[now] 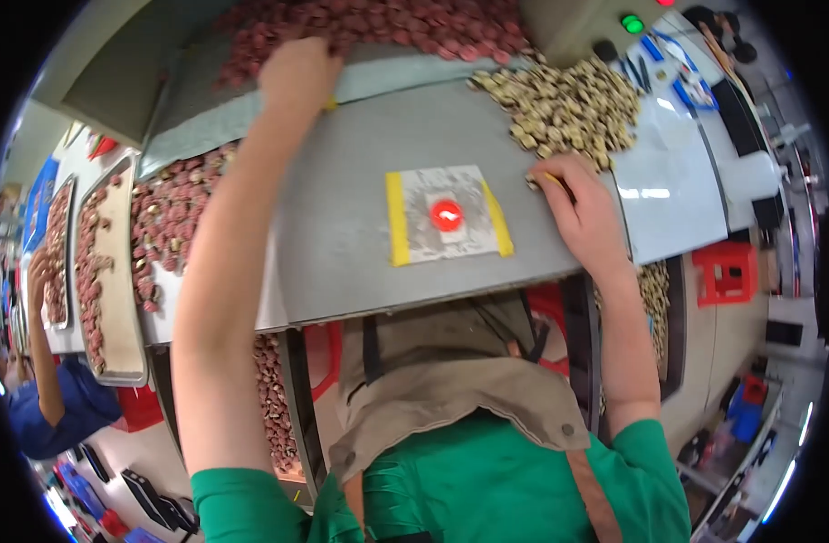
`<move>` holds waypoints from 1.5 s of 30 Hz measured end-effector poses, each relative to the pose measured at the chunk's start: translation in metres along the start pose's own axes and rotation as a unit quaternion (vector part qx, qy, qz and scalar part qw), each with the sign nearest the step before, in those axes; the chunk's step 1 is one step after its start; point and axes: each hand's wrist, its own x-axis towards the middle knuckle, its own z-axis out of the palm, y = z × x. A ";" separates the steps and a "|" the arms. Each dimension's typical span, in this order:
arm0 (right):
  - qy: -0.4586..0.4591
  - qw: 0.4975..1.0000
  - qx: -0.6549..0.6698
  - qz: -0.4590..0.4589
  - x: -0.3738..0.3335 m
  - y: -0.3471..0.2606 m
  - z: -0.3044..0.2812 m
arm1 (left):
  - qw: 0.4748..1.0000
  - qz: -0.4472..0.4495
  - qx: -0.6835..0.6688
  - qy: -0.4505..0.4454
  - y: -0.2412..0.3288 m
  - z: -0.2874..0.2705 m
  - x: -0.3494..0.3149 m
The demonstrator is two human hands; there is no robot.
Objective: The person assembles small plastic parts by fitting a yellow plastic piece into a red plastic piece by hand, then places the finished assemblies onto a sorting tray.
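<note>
Far left of centre, my left hand (298, 74) reaches to the near edge of a heap of small round red pieces (405, 25). Its fingers are turned away from view, so their closing on anything is hidden. Over on the right, my right hand (577, 201) rests low over the grey worktop, just in front of a pile of small gold-and-dark pieces (568, 104). Its fingers are curled, with a small yellowish, dark-edged piece showing between thumb and fingers. Between my forearms, a white square pad (423, 237) edged with yellow tape bears a glowing red round spot (447, 215).
More red and gold pieces (174, 208) spread left of my left arm, beside a metal tray (120, 335). At far left, another person's hand (38, 271) is by a second tray. Blue-handled tools (690, 86) lie at the right; a red stool (727, 271) stands beyond.
</note>
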 end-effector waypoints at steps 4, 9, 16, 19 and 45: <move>0.014 0.999 -0.025 0.021 0.001 0.008 -0.002 | 0.979 0.117 -0.092 0.142 -0.006 -0.009 -0.029; -0.010 0.998 -0.062 0.020 0.001 0.013 -0.004 | 0.860 -0.066 -0.505 -0.012 0.011 -0.044 -0.084; -0.061 0.997 0.018 0.043 0.000 -0.016 -0.013 | 0.497 -0.248 -0.810 -0.188 0.031 -0.068 -0.144; -0.061 0.994 -0.066 -0.063 0.001 0.002 -0.004 | 0.465 -0.252 -0.829 -0.183 0.040 -0.073 -0.159; -0.050 0.991 -0.126 -0.007 -0.002 -0.006 -0.001 | 0.313 0.201 -0.885 -0.280 0.061 -0.170 -0.233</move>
